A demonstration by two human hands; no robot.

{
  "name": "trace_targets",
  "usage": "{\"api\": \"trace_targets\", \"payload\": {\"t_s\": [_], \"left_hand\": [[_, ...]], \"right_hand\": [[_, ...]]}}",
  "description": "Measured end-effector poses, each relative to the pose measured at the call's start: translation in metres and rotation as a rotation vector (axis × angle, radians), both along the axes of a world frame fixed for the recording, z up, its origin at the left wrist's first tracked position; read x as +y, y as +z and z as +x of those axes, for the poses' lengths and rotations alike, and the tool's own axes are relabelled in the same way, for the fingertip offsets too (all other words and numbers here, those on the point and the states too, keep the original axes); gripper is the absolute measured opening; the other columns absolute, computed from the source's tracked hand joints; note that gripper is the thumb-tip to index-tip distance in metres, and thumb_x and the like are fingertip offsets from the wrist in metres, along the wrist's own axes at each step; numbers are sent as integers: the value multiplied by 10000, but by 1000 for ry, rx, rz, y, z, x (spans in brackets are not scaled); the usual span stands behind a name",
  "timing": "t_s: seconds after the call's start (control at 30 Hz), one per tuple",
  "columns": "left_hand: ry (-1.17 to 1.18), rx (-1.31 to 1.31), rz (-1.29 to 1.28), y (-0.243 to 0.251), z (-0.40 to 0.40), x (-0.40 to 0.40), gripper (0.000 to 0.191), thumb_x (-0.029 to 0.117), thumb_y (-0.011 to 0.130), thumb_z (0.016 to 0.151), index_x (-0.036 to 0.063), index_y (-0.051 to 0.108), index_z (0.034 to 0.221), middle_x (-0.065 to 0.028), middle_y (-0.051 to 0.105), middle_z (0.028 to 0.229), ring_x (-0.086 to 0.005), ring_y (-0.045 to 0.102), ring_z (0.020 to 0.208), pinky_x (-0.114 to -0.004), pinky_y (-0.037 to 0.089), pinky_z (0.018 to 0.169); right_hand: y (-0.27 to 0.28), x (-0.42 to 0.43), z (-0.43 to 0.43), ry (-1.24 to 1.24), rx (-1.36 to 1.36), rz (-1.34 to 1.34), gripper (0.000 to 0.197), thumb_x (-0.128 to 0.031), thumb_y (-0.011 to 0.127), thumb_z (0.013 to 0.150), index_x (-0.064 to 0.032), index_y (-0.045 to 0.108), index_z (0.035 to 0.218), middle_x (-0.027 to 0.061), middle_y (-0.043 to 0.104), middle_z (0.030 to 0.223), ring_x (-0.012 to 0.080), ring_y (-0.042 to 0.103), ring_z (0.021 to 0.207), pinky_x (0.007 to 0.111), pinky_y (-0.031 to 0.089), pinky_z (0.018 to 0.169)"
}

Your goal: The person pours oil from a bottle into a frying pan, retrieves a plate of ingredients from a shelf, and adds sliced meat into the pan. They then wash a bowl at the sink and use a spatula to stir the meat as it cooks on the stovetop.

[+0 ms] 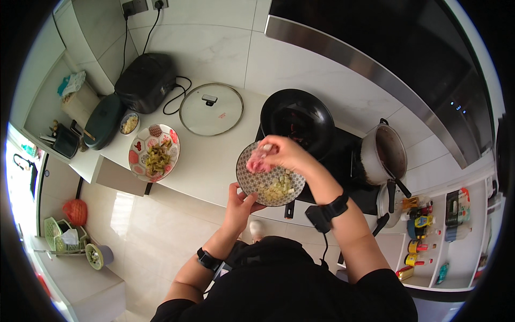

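Note:
My left hand (241,201) grips the near-left rim of a patterned plate (250,177), thumb on top, holding it over the counter edge beside the cooktop. Chopped pale green-white vegetable pieces (277,188) lie on its near half. Raw pink meat (259,161) is pinched in the fingers of my right hand (281,152), above the plate's far part. Just beyond that hand sits a black wok (299,114) on the cooktop (342,161). Some dark reddish bits (297,131) and a glossy film show on its bottom.
Left on the counter are a floral bowl (139,167) of chopped green pieces, a small bowl (130,124) and a glass lid (211,116). A metal pot (372,153) stands right of the wok, its handle sticking out. A range hood (362,60) overhangs; bottles (418,241) fill side shelves.

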State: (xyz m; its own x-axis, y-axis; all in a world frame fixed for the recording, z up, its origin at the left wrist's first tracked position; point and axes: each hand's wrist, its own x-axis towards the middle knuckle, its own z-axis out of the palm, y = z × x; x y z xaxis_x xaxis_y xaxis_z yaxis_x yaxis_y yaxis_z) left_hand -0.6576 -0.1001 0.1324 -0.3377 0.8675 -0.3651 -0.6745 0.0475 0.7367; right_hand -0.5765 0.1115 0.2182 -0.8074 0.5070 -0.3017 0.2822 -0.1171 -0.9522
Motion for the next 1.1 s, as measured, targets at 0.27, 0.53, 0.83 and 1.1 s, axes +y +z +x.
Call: {"api": "trace_targets", "payload": {"t_s": [0.27, 0.53, 0.83, 1.1], "left_hand": [[31, -63, -45, -16, 4, -1, 416, 3, 540, 963, 37, 284, 1289, -208, 589, 1182, -319, 695, 971, -433, 642, 806], [165, 26, -117, -15, 17, -20, 370, 11, 541, 952, 73, 331, 1249, -178, 631, 1108, -289, 706, 916, -430, 644, 738], [248, 45, -114, 0, 14, -49, 366, 8, 529, 957, 70, 329, 1258, -181, 635, 1116, -290, 709, 926, -427, 640, 761], [197, 4, -63, 0, -40, -88, 387, 22, 543, 976, 60, 303, 1278, -167, 631, 1136, -263, 699, 941, -410, 641, 754]], "right_hand": [[17, 79, 41, -195, 131, -173, 316, -66, 712, 895, -38, 607, 1191, 150, 702, 1103, 184, 684, 916, 333, 568, 783], [-105, 177, 89, -275, -226, 137, 221, -7, 705, 875, 2, 594, 1066, 106, 704, 976, 183, 687, 744, 330, 573, 627], [-90, 148, 90, -163, -671, 745, 608, -95, 830, 739, -90, 623, 1311, 154, 723, 1077, 237, 715, 906, 390, 601, 752], [60, -68, 28, -117, -327, 859, 373, -18, 728, 844, -23, 646, 1207, 185, 692, 1123, 285, 703, 1008, 364, 578, 839]]}}
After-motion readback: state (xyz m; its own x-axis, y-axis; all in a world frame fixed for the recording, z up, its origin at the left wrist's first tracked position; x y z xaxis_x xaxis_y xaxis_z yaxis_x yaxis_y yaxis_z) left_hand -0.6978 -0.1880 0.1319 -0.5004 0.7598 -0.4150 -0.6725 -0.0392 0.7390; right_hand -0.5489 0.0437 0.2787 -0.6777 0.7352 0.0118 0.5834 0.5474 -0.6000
